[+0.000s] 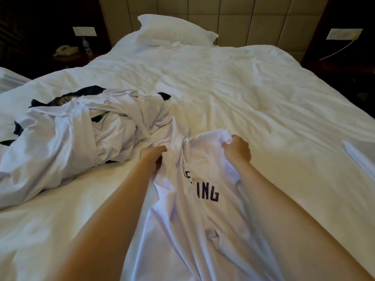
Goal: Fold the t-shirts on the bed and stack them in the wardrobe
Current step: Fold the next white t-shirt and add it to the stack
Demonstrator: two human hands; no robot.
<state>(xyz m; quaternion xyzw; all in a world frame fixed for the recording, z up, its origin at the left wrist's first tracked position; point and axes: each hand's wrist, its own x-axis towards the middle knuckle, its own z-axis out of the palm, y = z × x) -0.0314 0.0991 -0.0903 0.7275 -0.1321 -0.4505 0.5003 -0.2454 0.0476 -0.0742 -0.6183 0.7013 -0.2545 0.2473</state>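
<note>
A white t-shirt with dark blue lettering lies crumpled on the bed, running from the near edge up the middle. My left hand grips a bunch of its fabric at the upper left. My right hand clutches the shirt's top edge at the upper right, lifting it slightly. To the left lies a heap of more t-shirts, mostly white, with dark garments showing under and behind them.
A white pillow leans on the padded headboard. A folded white item sits at the bed's right edge. A nightstand at the far left holds a telephone and a bottle.
</note>
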